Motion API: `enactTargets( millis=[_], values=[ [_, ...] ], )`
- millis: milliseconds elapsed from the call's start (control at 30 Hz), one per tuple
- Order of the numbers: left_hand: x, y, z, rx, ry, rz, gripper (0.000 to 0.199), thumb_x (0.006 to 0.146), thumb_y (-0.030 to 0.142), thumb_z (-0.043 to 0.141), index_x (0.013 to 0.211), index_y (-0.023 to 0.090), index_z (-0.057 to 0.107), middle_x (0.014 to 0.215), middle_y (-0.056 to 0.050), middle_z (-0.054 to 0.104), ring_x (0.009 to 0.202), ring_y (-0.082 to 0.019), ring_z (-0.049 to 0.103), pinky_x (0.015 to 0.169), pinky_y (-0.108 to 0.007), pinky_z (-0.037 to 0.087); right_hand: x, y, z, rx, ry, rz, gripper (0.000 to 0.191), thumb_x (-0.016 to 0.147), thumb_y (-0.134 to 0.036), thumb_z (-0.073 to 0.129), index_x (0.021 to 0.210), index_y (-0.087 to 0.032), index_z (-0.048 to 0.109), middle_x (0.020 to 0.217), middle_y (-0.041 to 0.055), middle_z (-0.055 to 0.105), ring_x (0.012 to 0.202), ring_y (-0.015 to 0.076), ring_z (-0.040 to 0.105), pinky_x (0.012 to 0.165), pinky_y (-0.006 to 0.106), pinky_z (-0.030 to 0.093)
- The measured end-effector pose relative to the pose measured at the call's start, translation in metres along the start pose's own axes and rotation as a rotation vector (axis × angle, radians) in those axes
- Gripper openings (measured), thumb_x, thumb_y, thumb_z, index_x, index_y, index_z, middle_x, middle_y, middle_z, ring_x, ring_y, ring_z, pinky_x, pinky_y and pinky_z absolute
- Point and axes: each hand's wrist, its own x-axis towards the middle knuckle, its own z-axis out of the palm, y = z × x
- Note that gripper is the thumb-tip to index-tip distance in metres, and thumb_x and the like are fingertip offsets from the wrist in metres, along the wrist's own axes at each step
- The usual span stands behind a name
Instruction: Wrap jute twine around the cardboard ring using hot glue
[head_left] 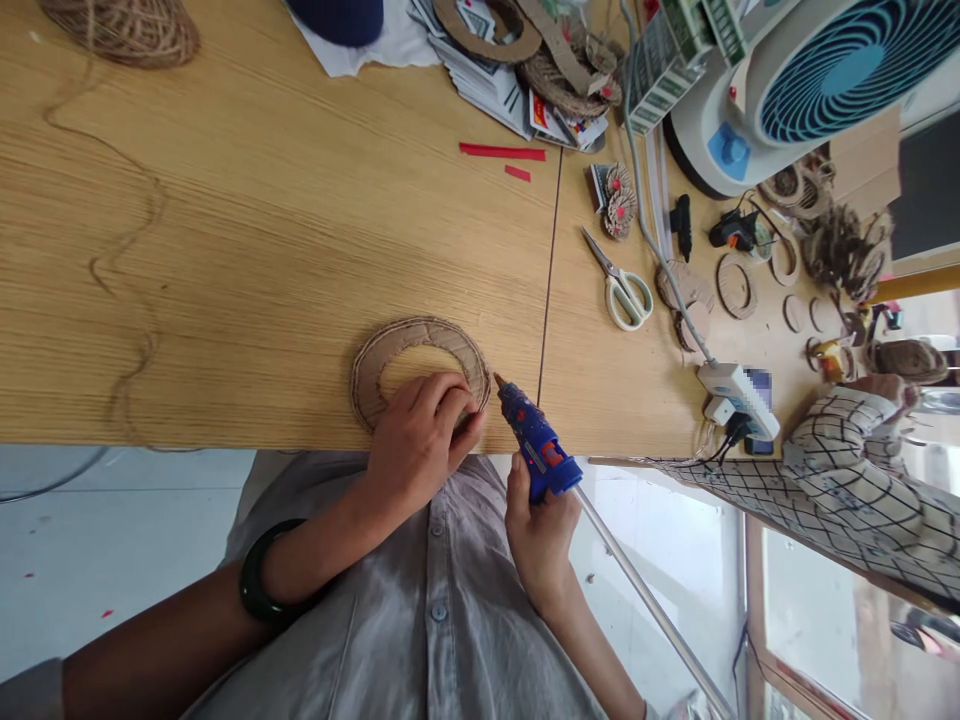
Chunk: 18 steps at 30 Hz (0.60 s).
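Note:
A brown cardboard ring (369, 372) lies at the table's front edge, with twine along its outer rim. My left hand (420, 430) is closed over the ring's near right part, fingers curled and thumb at the rim. Wrapped round the handle of a blue glue gun (534, 440), my right hand (546, 535) holds it just off the table edge. The gun's nozzle points up and left, close to the ring's right rim; whether it touches I cannot tell. A clear glue stick (645, 590) sticks out of the gun's back.
White-handled scissors (626, 298) and red strips (502, 152) lie beyond the gun. A twine ball (124, 30) sits far left, its strand trailing nearer. At right are a power strip (739, 400) with a cable, a fan (810, 90), cardboard rings (736, 286) and a co-worker's checked sleeve (847, 450).

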Motion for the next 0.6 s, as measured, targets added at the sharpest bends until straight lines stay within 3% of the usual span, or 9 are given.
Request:
enactTargets(
  millis=[367, 600],
  values=[
    [0.0, 0.0, 0.0, 0.006, 0.001, -0.005, 0.005, 0.095, 0.024, 0.056, 0.095, 0.019, 0.056, 0.103, -0.007, 0.064, 0.097, -0.023, 0.062, 0.086, -0.039, 0.052, 0.013, -0.005, 0.006, 0.004, -0.051, -0.039, 0.046, 0.099, -0.052, 0.042, 0.076, -0.018, 0.063, 0.055, 0.0011, 0.057, 0.049, 0.0153, 0.05, 0.05, 0.028, 0.044],
    [-0.001, 0.0, 0.001, 0.002, 0.008, -0.003, 0.006, 0.095, 0.025, 0.057, 0.095, 0.019, 0.057, 0.101, -0.007, 0.064, 0.095, -0.023, 0.062, 0.085, -0.039, 0.052, 0.014, -0.006, 0.005, 0.094, -0.073, 0.055, 0.051, 0.097, -0.058, 0.042, 0.071, -0.018, 0.06, 0.05, 0.0002, 0.053, 0.044, 0.0143, 0.047, 0.043, 0.026, 0.038]
  ],
)
